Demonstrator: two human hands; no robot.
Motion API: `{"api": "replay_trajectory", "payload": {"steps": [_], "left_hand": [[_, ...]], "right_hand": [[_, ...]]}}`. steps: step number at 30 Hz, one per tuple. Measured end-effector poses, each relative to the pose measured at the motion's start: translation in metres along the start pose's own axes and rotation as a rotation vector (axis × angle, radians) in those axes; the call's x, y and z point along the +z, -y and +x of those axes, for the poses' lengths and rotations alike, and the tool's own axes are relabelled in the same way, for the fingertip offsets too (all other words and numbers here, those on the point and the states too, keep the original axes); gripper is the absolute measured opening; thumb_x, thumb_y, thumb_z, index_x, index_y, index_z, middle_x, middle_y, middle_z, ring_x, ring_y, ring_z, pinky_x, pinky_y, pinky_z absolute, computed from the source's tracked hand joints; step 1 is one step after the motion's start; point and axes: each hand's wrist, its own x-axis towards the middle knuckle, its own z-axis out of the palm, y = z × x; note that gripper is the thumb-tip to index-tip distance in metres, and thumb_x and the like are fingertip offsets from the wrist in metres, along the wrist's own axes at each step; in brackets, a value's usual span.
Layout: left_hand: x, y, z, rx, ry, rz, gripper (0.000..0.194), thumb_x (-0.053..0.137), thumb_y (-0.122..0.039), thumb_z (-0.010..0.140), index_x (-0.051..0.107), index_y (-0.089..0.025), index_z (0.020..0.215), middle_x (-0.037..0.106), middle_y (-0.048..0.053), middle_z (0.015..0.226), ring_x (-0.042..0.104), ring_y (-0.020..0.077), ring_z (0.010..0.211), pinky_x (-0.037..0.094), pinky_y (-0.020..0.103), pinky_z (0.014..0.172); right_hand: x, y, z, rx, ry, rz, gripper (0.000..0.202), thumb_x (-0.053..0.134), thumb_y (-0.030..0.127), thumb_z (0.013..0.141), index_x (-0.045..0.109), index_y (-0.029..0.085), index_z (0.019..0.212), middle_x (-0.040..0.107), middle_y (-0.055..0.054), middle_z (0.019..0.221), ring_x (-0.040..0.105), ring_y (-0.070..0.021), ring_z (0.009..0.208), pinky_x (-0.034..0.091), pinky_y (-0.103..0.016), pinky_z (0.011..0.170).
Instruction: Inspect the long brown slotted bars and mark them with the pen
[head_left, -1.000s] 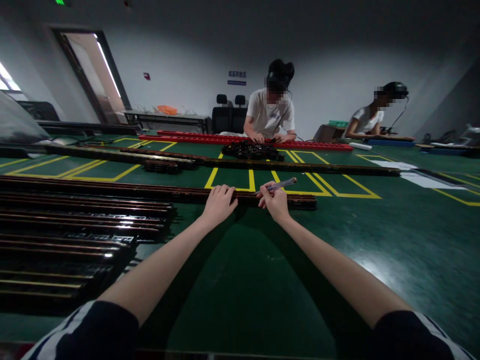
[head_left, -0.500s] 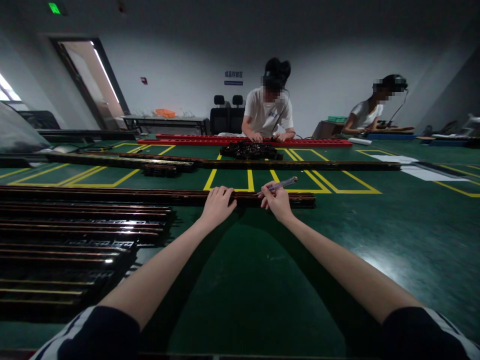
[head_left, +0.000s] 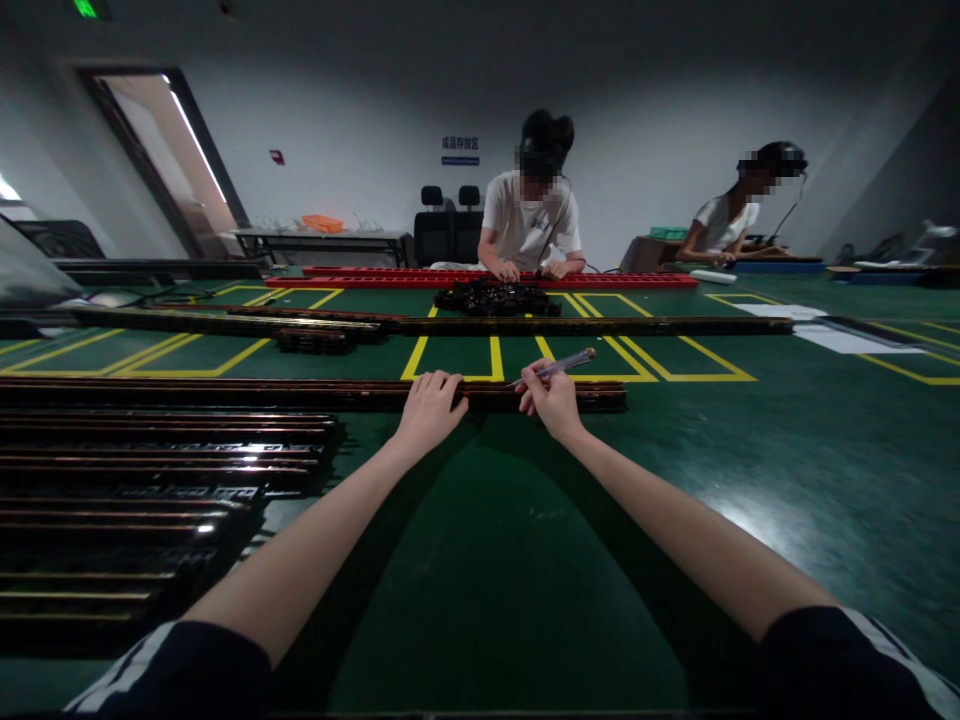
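A long dark rail [head_left: 225,394] with copper-coloured lines runs across the table in front of me. My left hand [head_left: 433,403] grips it from above, fingers curled over the top and thumb on the near side. A short way right, my right hand [head_left: 551,393] pinches a slim pen-like tool [head_left: 568,363] with a clear barrel. Its thin tip points down and left at the rail's top, between my hands; whether it touches cannot be made out. The rail's right end [head_left: 611,397] sticks out past my right hand.
Several similar dark rails [head_left: 150,460] lie stacked at the left. Farther back lie another long rail [head_left: 600,326], a heap of black parts [head_left: 495,297] and a red rail [head_left: 637,281]. Two people, one at the far side [head_left: 532,215] and one at right [head_left: 724,225], work there.
The whole view has shifted slightly, so things sit a little farther left. Both hands keep their places on and over the rail, with the pen-like tool still pinched.
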Motion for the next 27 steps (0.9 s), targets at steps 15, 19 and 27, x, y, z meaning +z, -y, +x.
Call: {"api": "replay_trajectory", "payload": {"steps": [15, 19, 27], "left_hand": [[-0.0015, -0.0012, -0.0006, 0.01, 0.009, 0.026, 0.037, 0.047, -0.029, 0.09, 0.056, -0.011, 0.121, 0.061, 0.014, 0.114, 0.054, 0.0277, 0.109, 0.041, 0.044, 0.098], [-0.0015, -0.0012, -0.0007, 0.008, 0.004, 0.046, 0.037, 0.047, -0.029, 0.091, 0.056, -0.01, 0.121, 0.062, 0.014, 0.114, 0.055, 0.0275, 0.109, 0.042, 0.043, 0.098], [-0.0006, -0.0016, -0.0011, 0.02, -0.011, 0.06, 0.036, 0.045, -0.029, 0.091, 0.056, -0.011, 0.12, 0.062, 0.014, 0.113, 0.055, 0.0272, 0.107, 0.042, 0.043, 0.097]], "right_hand": [[0.0031, 0.0041, -0.0027, 0.003, -0.029, -0.008, 0.045, 0.058, 0.063, 0.077, 0.052, 0.018, 0.078, 0.062, 0.0, 0.064, 0.058, -0.009, 0.042, 0.044, -0.018, 0.033], [0.0032, 0.0049, -0.0023, 0.011, -0.03, -0.009, 0.046, 0.057, 0.064, 0.076, 0.051, 0.018, 0.078, 0.061, 0.0, 0.064, 0.058, -0.0093, 0.041, 0.044, -0.018, 0.033], [0.0042, 0.0081, -0.0037, 0.002, -0.034, -0.001, 0.046, 0.059, 0.064, 0.075, 0.052, 0.018, 0.078, 0.062, 0.0, 0.064, 0.057, -0.0088, 0.041, 0.044, -0.017, 0.032]]}}
